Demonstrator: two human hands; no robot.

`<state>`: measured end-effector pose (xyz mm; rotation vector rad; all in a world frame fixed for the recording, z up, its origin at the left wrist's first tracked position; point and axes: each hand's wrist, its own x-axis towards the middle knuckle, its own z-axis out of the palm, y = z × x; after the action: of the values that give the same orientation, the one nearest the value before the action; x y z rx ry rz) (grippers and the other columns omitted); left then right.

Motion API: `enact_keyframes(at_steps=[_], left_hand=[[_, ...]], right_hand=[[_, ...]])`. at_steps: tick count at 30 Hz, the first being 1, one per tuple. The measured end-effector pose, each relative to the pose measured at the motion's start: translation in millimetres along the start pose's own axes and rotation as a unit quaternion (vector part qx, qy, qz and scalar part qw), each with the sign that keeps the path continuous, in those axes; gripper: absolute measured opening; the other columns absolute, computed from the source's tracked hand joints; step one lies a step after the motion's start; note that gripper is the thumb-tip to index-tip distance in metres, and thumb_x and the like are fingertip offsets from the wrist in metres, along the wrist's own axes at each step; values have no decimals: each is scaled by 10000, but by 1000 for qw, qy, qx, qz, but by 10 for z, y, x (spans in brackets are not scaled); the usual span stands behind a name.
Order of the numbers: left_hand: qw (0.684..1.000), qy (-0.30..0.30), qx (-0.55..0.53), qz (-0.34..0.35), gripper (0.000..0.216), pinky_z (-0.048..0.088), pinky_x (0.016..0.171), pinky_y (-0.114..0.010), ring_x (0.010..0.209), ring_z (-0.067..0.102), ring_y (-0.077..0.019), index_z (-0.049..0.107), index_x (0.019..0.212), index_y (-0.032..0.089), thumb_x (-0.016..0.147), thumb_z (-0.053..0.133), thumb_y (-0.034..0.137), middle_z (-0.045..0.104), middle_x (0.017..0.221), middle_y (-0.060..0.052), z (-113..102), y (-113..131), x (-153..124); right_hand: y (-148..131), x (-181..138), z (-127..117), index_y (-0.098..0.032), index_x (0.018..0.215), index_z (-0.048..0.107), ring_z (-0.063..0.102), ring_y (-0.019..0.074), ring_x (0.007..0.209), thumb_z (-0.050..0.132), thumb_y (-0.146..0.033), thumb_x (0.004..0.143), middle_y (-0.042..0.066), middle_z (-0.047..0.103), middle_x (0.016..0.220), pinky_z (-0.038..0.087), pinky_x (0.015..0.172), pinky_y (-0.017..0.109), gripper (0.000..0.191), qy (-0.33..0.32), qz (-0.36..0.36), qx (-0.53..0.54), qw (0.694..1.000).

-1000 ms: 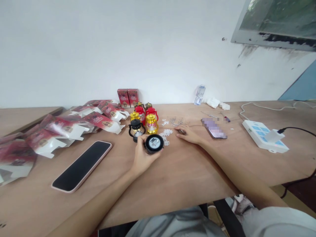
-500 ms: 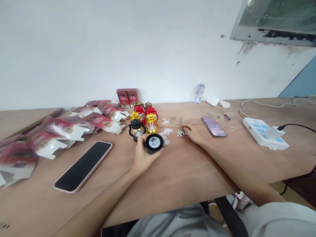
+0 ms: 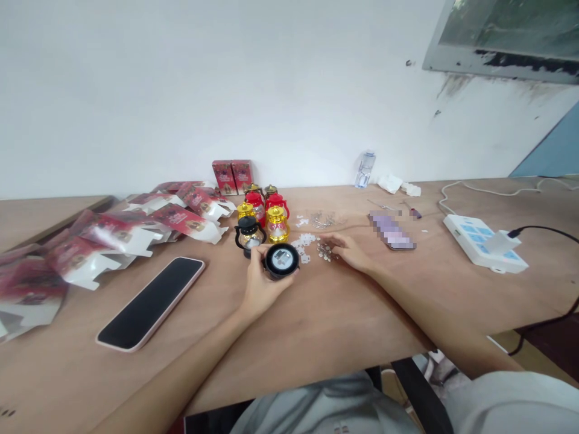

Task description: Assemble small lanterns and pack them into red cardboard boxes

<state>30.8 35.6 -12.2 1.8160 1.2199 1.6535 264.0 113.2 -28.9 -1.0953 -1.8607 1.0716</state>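
My left hand (image 3: 259, 288) is wrapped round a small black lantern (image 3: 282, 260), its round base turned up toward me with a pale inset showing. At a pile of small silvery discs (image 3: 324, 251), perhaps button cells, my right hand (image 3: 349, 252) rests with fingers stretched out and apart. Its fingertips touch or hover at the pile's edge; I cannot tell which. Just behind the held lantern stand another black lantern (image 3: 248, 234), gold lanterns (image 3: 277, 225) and red ones (image 3: 280, 204). Small white plastic pieces (image 3: 305, 241) lie between my hands.
Red printed boxes (image 3: 111, 232), partly flattened, spread over the left side. Two upright boxes (image 3: 232, 177) stand by the wall. A dark-screened phone (image 3: 151, 302) lies front left. A purple phone (image 3: 391, 229), a plastic bottle (image 3: 365, 169) and a white power strip (image 3: 484, 244) are on the right.
My right hand has shifted slightly left and its fingers have spread over the disc pile, whose discs have moved a little. My left hand still holds the black lantern.
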Motion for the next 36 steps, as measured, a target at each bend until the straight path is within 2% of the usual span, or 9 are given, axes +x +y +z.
enact_keyframes(at_steps=[4, 6, 10, 14, 19, 26, 30, 36], left_hand=[[1000, -9, -4, -2, 438, 470, 798, -308, 877, 563, -167, 382, 868, 212, 613, 730, 292, 526, 913, -16, -2, 21, -1], [1000, -13, -1, -4, 436, 472, 801, -311, 882, 566, -170, 389, 871, 210, 612, 730, 291, 530, 919, -18, -5, 30, 1], [1000, -12, 3, -6, 434, 471, 799, -306, 885, 571, -173, 397, 868, 211, 608, 734, 293, 537, 918, -15, -8, 32, 3], [1000, -17, -7, -2, 429, 471, 800, -296, 886, 570, -169, 400, 871, 211, 610, 732, 287, 536, 916, -12, -7, 32, 4], [1000, -19, -11, 1, 424, 475, 799, -301, 882, 569, -168, 399, 876, 212, 617, 730, 272, 538, 916, -11, -4, 38, 4], [1000, -17, -8, 12, 416, 479, 782, -293, 869, 575, -166, 413, 887, 209, 623, 732, 254, 545, 908, -10, -9, 32, 2], [1000, -20, 0, 14, 418, 466, 778, -281, 867, 569, -159, 407, 881, 205, 620, 730, 259, 541, 905, -4, -16, 30, 3], [1000, -20, 7, 18, 418, 464, 764, -288, 850, 565, -161, 403, 873, 205, 622, 730, 272, 539, 897, -6, -16, 25, 6]], right_hand=[[-37, -29, -1, -238, 1208, 559, 441, 210, 1279, 474, -48, 651, 33, 518, 1344, 328, 1079, 419, 594, -18, -52, -87, 995], [-45, -40, 11, -249, 1227, 544, 383, 217, 1322, 500, -67, 673, 35, 488, 1373, 267, 1108, 450, 585, -27, -76, -138, 987], [-44, -30, 27, -244, 1227, 540, 513, 211, 1205, 469, -91, 736, 43, 569, 1286, 360, 1046, 450, 519, -35, -77, -169, 982], [-29, -9, 15, -200, 1143, 590, 611, 178, 1049, 414, -50, 740, 53, 653, 1140, 454, 954, 380, 464, -15, -51, -121, 991], [-63, -29, -29, -194, 1068, 625, 615, 183, 1053, 477, -55, 727, 60, 650, 1152, 464, 952, 370, 397, -21, -54, -84, 995], [-93, -37, -96, -195, 1080, 628, 613, 200, 1035, 538, -107, 770, 62, 662, 1120, 468, 937, 386, 334, -18, -56, -151, 987], [-58, -14, -104, -196, 997, 669, 634, 207, 964, 568, -138, 786, 62, 697, 1019, 489, 883, 382, 241, -10, -64, -194, 979], [-23, -1, -105, -165, 933, 690, 659, 175, 798, 557, -140, 802, 69, 717, 922, 516, 766, 326, 188, -14, -70, -180, 981]])
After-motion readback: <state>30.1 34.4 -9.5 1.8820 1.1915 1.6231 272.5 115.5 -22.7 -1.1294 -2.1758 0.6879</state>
